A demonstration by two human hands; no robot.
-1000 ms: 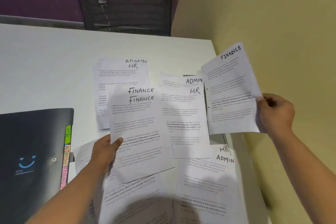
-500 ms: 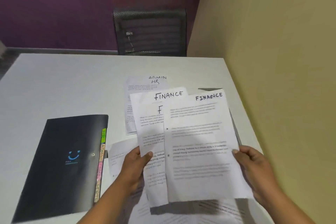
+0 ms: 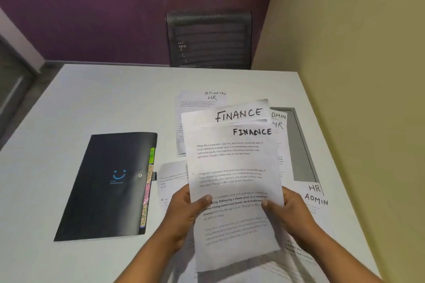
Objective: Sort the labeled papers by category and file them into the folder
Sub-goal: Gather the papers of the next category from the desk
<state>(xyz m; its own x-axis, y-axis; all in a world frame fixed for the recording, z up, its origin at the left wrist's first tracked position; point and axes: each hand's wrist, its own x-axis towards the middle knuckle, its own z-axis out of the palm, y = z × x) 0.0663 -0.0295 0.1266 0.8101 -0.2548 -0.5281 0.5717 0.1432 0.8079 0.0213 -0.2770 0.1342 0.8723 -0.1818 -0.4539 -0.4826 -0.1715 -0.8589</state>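
The left hand [image 3: 184, 211] and right hand [image 3: 291, 210] pinch the FINANCE sheets [image 3: 232, 163] at opposite side edges, thumbs on top, with the stack raised off the table [image 3: 92, 103]. The paper is judged light, limp and slick sheet on sheet; a two-edged hold low down, as here, should stop fanning. The folder [image 3: 108, 186] lies closed, left of the grip; HR/ADMIN sheets [image 3: 316, 197] lie beyond and right. Half a second earlier the front sheet sat offset rightward; it now lies over the rear ones.

papers [image 3: 232, 161]: matt white | folder [image 3: 108, 186]: glossy black plastic (slight sheen) | table [image 3: 92, 103]: smooth
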